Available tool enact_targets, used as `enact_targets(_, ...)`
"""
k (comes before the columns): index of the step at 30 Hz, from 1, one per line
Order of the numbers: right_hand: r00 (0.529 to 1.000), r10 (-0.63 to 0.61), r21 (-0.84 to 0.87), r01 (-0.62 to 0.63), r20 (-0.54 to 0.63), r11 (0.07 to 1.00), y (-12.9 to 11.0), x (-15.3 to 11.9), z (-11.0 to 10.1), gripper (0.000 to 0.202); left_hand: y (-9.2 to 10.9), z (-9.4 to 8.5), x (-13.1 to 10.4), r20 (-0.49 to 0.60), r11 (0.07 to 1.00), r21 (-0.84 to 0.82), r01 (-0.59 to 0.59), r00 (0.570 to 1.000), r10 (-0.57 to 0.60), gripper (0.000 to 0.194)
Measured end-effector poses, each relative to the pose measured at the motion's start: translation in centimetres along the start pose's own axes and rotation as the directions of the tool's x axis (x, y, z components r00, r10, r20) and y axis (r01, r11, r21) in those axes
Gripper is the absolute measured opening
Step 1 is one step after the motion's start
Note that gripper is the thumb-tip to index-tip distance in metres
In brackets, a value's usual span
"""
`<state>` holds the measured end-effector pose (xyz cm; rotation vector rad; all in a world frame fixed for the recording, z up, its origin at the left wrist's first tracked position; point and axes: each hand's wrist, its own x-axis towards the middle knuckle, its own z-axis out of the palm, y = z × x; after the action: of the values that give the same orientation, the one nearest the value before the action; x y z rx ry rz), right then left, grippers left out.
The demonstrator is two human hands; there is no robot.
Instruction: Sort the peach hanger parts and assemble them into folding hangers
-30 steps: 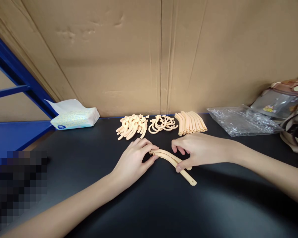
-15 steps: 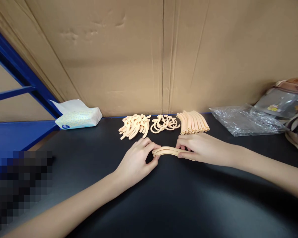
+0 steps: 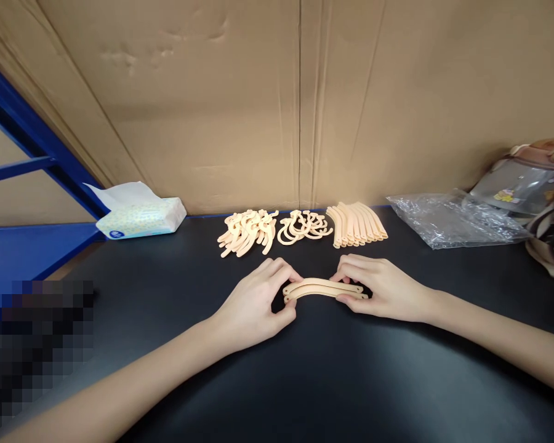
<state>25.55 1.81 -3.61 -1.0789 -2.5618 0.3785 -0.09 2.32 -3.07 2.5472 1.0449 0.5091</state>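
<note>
Two curved beige strips [image 3: 321, 287] with small holes at their ends lie side by side, arched away from me, just above the black tabletop or on it; I cannot tell which. My left hand [image 3: 261, 298] pinches their left ends between thumb and fingers. At the right ends, the thumb and fingers of my right hand [image 3: 378, 286] close on the strips' long edges. Behind the hands stand a pile of S-shaped beige pieces [image 3: 249, 231], a small heap of hook-shaped beige pieces [image 3: 305, 226] and a neat row of curved beige strips [image 3: 357, 224].
A pack of tissues [image 3: 141, 215] sits at the back left beside a blue metal frame [image 3: 60, 166]. At the back right are a clear plastic bag [image 3: 457, 218] and a transparent container with a brown top [image 3: 517, 181]. Cardboard [image 3: 203, 104] walls off the back.
My right hand has shifted slightly right and its fingers have opened a little, uncovering the strips' right ends. The left hand keeps its pinch. The view has moved slightly.
</note>
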Motion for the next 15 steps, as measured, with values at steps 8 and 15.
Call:
enact_targets(8,0.999,0.004,0.083,-0.008,0.044,0.996,-0.29,-0.24,0.16,0.017,0.36,-0.29,-0.23,0.098,0.995,-0.009,-0.103,0.99,0.103,0.034)
enact_targets(15,0.998,-0.018,0.075,0.014,0.057,0.997,-0.46,-0.37,0.17,0.022,-0.16,-0.96,0.12,0.173,0.969,-0.247,-0.005,0.984,0.049,0.035)
